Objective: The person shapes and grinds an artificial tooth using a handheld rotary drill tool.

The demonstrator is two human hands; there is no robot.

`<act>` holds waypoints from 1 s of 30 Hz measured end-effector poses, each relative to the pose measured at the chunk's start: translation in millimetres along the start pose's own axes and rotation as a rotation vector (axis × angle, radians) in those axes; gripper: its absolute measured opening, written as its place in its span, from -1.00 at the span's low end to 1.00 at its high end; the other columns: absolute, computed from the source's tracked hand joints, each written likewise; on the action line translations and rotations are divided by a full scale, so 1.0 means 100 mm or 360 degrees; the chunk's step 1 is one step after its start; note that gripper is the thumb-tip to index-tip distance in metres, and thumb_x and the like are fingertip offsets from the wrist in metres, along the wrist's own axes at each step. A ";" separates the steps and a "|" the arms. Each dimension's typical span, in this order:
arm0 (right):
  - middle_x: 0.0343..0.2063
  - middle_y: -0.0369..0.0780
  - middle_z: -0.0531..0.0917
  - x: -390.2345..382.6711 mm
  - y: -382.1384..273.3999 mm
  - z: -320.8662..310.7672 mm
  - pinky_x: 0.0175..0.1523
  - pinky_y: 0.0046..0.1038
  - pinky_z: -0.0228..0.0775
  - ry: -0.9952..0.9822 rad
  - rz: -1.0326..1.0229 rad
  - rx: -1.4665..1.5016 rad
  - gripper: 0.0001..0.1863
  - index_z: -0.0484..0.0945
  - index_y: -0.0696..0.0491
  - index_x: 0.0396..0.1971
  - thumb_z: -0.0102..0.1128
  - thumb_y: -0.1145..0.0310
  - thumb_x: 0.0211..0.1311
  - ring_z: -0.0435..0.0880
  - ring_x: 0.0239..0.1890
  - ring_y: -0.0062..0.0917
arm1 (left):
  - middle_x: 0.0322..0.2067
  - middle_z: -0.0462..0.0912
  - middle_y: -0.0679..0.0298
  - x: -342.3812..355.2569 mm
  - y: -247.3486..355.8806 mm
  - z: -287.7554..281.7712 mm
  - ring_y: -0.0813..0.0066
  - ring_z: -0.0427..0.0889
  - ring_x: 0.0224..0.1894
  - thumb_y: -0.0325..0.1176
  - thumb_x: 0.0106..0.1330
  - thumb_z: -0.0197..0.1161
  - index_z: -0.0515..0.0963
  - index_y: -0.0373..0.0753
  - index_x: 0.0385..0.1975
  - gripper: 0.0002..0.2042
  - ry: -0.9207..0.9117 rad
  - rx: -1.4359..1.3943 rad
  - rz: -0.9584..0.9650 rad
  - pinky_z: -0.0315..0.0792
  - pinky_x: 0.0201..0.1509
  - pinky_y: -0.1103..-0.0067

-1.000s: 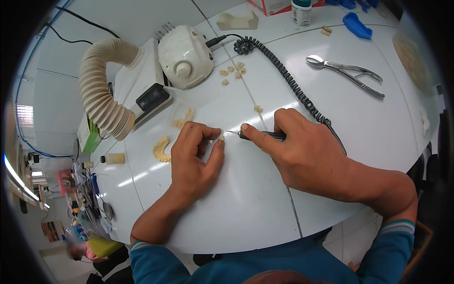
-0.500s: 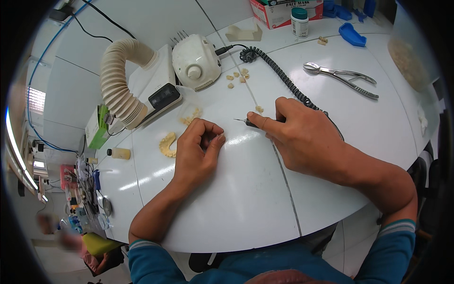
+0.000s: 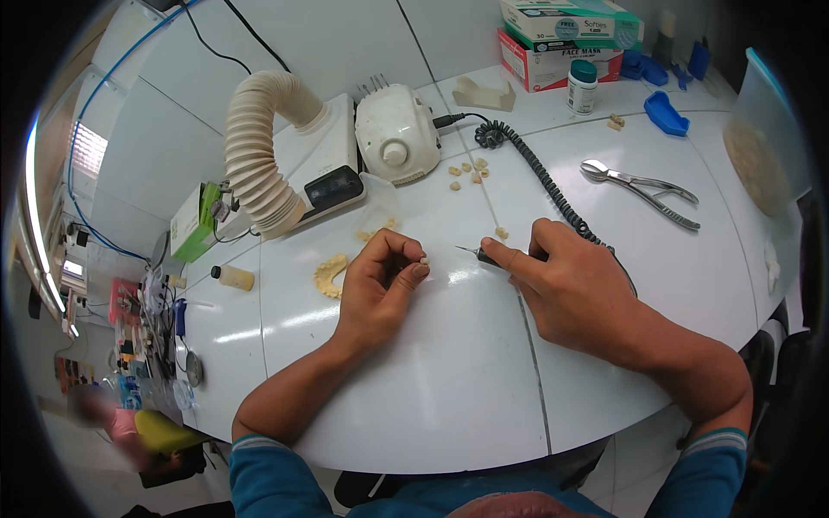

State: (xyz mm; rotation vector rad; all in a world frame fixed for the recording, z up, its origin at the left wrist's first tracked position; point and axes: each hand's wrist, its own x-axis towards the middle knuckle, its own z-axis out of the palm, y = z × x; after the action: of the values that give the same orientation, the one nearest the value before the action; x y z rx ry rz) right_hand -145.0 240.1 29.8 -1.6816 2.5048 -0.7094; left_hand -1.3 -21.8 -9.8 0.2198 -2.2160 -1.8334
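My left hand (image 3: 378, 289) pinches a small pale tooth-like piece (image 3: 424, 261) between thumb and fingertip. Wrapped round a dark rotary handpiece (image 3: 490, 255), my right hand (image 3: 583, 289) holds its thin pointed bur toward that piece, with a gap between them. A black coiled cord (image 3: 537, 166) links the handpiece to a white control box (image 3: 395, 138) with a round knob. Beside my left hand lies a yellowish horseshoe-shaped dental cast (image 3: 328, 281). A clear bag (image 3: 380, 205) with more pale pieces is partly hidden behind that hand. One loose tooth-like piece (image 3: 502, 233) rests near the handpiece.
A ribbed suction hose (image 3: 250, 155) arches at the left behind a small bottle (image 3: 233, 277). Several tooth-like pieces (image 3: 455, 185) lie before the control box. Metal pliers (image 3: 643, 190), a white jar (image 3: 582, 88), a blue tray (image 3: 666, 114) and boxes (image 3: 561, 65) stand at the right and back.
The whole view has shifted, so the table and both hands sit lower and farther right in the picture. The small piece in my left fingertips now shows more plainly.
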 end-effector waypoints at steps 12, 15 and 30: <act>-0.19 -0.13 0.58 -0.01 0.00 -0.03 -0.18 -0.26 0.65 0.0004 0.0002 0.0013 -0.43 0.75 -0.03 0.37 0.41 0.52 0.34 0.69 -0.12 -0.30 | -0.06 0.59 0.40 0.01 0.00 0.01 0.68 0.56 -0.03 -0.55 0.63 0.38 0.51 -0.23 0.00 -0.84 0.0005 0.0029 -0.0033 0.48 0.21 0.61; -0.19 -0.12 0.58 -0.01 0.02 -0.03 -0.18 -0.26 0.65 -0.0008 0.0002 0.0009 -0.43 0.75 -0.02 0.37 0.41 0.53 0.35 0.69 -0.12 -0.30 | -0.04 0.62 0.39 0.02 -0.03 0.02 0.67 0.58 -0.01 -0.54 0.64 0.38 0.53 -0.24 0.01 -0.85 -0.0003 0.0034 -0.0016 0.48 0.21 0.61; -0.18 -0.11 0.60 0.02 -0.03 -0.07 -0.21 -0.29 0.66 -0.0059 0.0001 -0.0024 -0.44 0.74 -0.03 0.39 0.41 0.52 0.39 0.70 -0.13 -0.31 | -0.05 0.67 0.35 0.01 0.01 0.01 0.64 0.62 0.00 -0.53 0.65 0.37 0.56 -0.28 0.01 -0.89 -0.0044 0.0151 -0.0067 0.52 0.20 0.60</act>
State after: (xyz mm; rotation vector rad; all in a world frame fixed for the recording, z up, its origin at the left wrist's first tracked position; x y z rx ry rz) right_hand -145.4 239.9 37.1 -1.6825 2.4918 -0.6545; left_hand -2.5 -21.1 -8.6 0.2628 -2.3372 -1.7641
